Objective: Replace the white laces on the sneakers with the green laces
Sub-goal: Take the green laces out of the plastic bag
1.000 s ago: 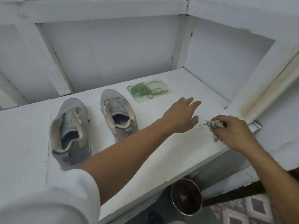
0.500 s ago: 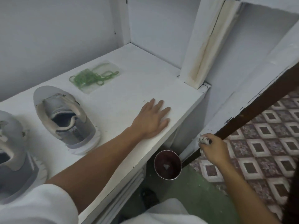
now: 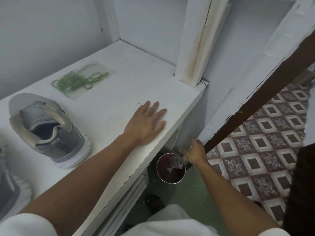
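A grey sneaker [image 3: 46,132] without laces lies on the white shelf [image 3: 129,65], and a second grey sneaker [image 3: 10,184] is cut off at the left edge. Green laces [image 3: 78,80] sit tangled in a clear packet behind them. My left hand [image 3: 146,123] rests flat on the shelf near its front edge, fingers straight. My right hand [image 3: 192,150] is down beside the shelf, fingers spread, just above a small round bin [image 3: 172,176]. The bundle of white laces [image 3: 178,161] hangs at the bin's rim right under those fingers.
A white post [image 3: 192,48] stands at the shelf's right corner. A dark wooden rail [image 3: 255,103] slants down past my right hand. Patterned floor tiles [image 3: 255,150] spread to the right, and green floor lies under the bin.
My right hand has moved down and left from the rail to the bin, and its fingers have spread with the white laces dropping below them. My left hand stays flat on the shelf.
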